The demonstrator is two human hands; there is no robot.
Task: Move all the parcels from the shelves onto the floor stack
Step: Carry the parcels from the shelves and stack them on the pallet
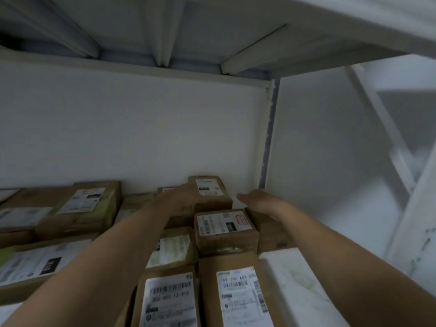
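Note:
Several brown cardboard parcels with white labels lie on a white shelf (pixel 238 201). A small parcel (pixel 211 188) stands at the back against the wall. My left hand (pixel 179 194) reaches to its left side, fingers stretched and touching its edge. My right hand (pixel 257 200) hovers to the right of it, fingers relaxed, holding nothing. In front sits another small parcel with a red stamp (pixel 224 228), and two long parcels (pixel 240 296) lie nearest me under my forearms.
More parcels (pixel 80 206) fill the shelf's left side. A white flat package (pixel 295 279) lies at the right front. The upper shelf's underside (pixel 165 38) hangs close overhead. A shelf upright (pixel 267 138) stands at the back right; white framing (pixel 401 208) lies further right.

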